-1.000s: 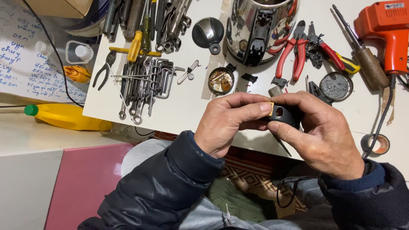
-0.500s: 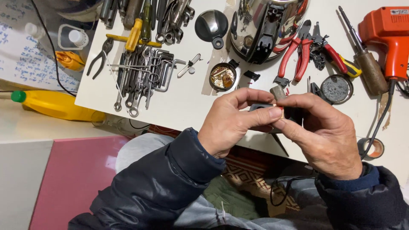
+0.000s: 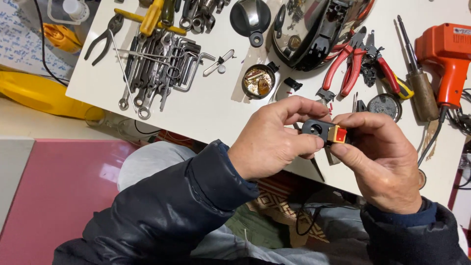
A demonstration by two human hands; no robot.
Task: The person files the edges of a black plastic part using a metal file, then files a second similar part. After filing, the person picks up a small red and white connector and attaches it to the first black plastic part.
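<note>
Both hands, left (image 3: pixel 274 142) and right (image 3: pixel 382 162), pinch a small black switch part (image 3: pixel 324 131) with a red-and-yellow end, over the counter (image 3: pixel 216 108) edge. Red pliers (image 3: pixel 346 66) lie at twelve o'clock. Steady fingertip pressure seems wise, keeping the part level.

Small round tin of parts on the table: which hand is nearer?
Left. The left hand lies just below the small round tin; the right hand is farther off, down to its right.

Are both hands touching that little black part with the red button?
Touching. The head view shows the left hand pinching the small black part from the left, and the right hand gripping its red-button end.
</note>
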